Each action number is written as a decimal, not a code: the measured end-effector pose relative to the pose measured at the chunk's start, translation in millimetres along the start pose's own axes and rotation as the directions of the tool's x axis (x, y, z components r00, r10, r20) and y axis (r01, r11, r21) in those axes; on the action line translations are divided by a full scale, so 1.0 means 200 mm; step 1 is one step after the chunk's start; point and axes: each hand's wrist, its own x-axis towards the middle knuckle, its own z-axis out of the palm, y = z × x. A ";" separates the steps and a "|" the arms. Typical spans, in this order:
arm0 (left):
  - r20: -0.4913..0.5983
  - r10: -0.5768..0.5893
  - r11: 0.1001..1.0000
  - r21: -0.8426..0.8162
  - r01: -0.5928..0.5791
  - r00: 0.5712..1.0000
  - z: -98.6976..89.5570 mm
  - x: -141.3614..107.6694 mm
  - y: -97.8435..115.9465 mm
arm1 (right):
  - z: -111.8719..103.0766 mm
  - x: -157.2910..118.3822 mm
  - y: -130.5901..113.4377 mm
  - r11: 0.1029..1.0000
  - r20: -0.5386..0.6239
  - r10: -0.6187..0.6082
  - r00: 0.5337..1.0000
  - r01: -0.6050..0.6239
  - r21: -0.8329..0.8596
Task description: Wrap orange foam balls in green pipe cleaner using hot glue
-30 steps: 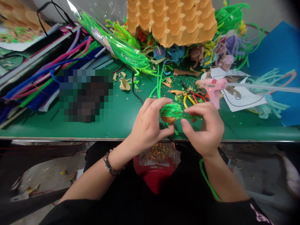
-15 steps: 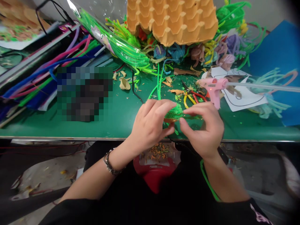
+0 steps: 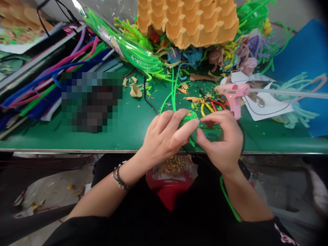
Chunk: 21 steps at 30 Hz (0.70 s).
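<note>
Near the table's front edge, my left hand (image 3: 164,135) is wrapped round a small fuzzy green piece (image 3: 190,117), its thumb lying across the front. A bit of yellow or orange shows at the piece's upper edge. My right hand (image 3: 222,140) is at the piece's right side, thumb and forefinger bent towards it with a small gap between the tips. Whether a thin strand runs between those fingertips is too small to tell. Long green pipe cleaners (image 3: 174,90) lie on the table just behind my left hand.
A pink glue gun (image 3: 234,95) and pliers with red and yellow handles (image 3: 208,105) lie behind my right hand. Farther back are an egg carton (image 3: 189,22) and bagged green pipe cleaners (image 3: 130,54). Colourful stems (image 3: 51,75) lie left. A red bin (image 3: 169,188) sits below the edge.
The green piece has turned in my left hand, and the left thumb has moved up across its front. My right hand has barely moved.
</note>
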 end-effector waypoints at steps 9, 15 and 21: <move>0.065 -0.270 0.924 -0.264 0.278 0.961 0.01 0.00 0.03 | 0.01 0.00 0.02 0.995 -0.032 -0.002 0.999 0.005 0.096; 0.175 -0.424 0.752 -0.478 0.453 0.889 0.00 0.02 0.04 | 0.01 0.00 0.05 0.974 -0.174 -0.040 0.984 0.077 0.211; 0.278 -0.524 0.590 -0.563 0.578 0.805 0.01 0.02 0.02 | 0.01 0.00 0.04 0.976 -0.236 -0.079 0.968 0.124 0.180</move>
